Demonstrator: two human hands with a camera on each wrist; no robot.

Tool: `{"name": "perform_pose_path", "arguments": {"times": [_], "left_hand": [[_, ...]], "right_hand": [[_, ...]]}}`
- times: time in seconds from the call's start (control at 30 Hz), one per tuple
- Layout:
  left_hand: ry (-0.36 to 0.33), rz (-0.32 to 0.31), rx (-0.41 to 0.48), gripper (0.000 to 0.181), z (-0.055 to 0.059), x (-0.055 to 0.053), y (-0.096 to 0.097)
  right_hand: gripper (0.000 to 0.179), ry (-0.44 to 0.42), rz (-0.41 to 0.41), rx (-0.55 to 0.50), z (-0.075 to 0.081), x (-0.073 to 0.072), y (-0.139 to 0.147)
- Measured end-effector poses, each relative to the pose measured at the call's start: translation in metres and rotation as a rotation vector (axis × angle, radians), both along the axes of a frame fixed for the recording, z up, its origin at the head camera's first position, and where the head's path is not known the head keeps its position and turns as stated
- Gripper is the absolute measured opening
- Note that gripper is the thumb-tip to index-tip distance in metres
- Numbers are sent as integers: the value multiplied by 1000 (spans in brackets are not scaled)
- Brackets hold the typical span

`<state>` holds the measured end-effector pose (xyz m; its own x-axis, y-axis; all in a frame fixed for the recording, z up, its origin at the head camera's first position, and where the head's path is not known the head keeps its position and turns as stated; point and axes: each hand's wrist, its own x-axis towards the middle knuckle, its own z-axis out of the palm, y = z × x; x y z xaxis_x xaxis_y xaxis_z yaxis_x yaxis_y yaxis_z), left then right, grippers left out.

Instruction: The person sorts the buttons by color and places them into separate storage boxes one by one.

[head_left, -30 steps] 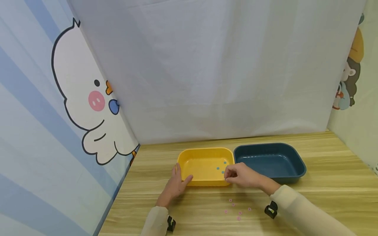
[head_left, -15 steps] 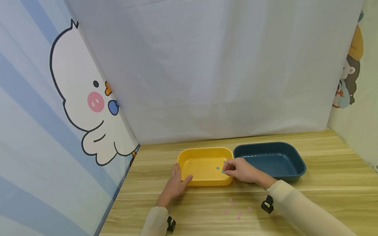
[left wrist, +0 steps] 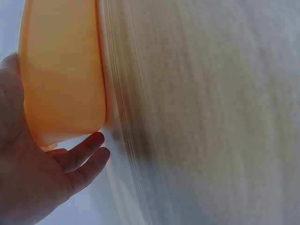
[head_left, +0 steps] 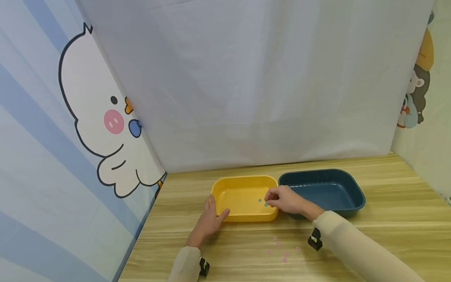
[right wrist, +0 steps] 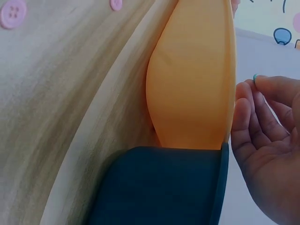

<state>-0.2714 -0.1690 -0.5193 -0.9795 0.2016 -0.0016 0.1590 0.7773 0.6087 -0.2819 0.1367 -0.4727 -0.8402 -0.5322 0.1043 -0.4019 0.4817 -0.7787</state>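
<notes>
My left hand holds the near left corner of the yellow tray, its thumb along the front side and its fingers round the left end. In the left wrist view, the fingers lie against the tray's end wall. Above the tray's right end, my right hand pinches a small blue-green button between thumb and fingertip, seen in the right wrist view. Two blue buttons show in the head view, one on the tray floor and another right by the right fingertips.
A dark blue tray stands against the yellow tray's right side. Several pink buttons lie scattered on the wood-grain table in front. A white curtain hangs behind the table, with printed cloths at both sides.
My right hand has moved slightly up and left, farther over the yellow tray, and now hides one blue button seen there earlier. The left hand stays on the tray's corner.
</notes>
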Motion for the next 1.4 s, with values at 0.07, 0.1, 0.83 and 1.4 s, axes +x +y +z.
{"name": "perform_pose_path", "arguments": {"times": [0.07, 0.1, 0.83, 1.4], "left_hand": [[0, 0, -1, 87, -1, -1, 0], [1, -1, 0, 87, -1, -1, 0], [0, -10, -3, 87, 2, 0, 0], [0, -22, -1, 88, 1, 0, -1]], "right_hand": [[10, -4, -3, 2, -1, -2, 0], [10, -7, -7, 2, -2, -3, 0], [13, -68, -95, 48, -1, -24, -7], [13, -74, -124, 95, 0, -34, -9]]}}
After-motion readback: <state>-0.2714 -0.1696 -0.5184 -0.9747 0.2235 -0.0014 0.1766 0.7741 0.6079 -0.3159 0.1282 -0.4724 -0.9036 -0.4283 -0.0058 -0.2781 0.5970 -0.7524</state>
